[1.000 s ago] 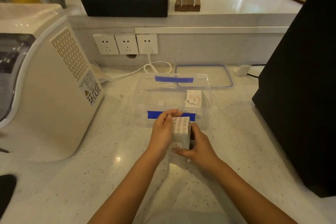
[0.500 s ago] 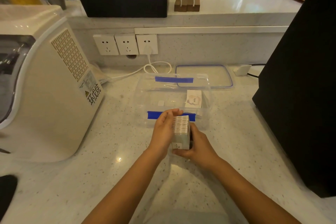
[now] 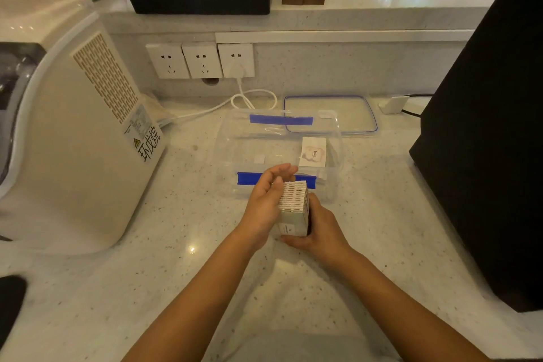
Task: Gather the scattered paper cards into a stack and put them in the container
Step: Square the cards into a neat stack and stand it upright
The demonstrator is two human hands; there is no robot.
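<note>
A thick stack of paper cards stands on edge on the counter, just in front of a clear plastic container with blue tape strips. My left hand presses flat against the stack's left side, fingers extended. My right hand cups the stack from the right and below. One card marked "love" lies inside the container near its right wall.
The container's clear lid with a blue rim lies behind it. A large white appliance stands at the left, a tall black object at the right. Wall sockets and a white cable sit at the back.
The stack has been squared between both hands and shifted slightly; the hands stay in nearly the same place in front of the container.
</note>
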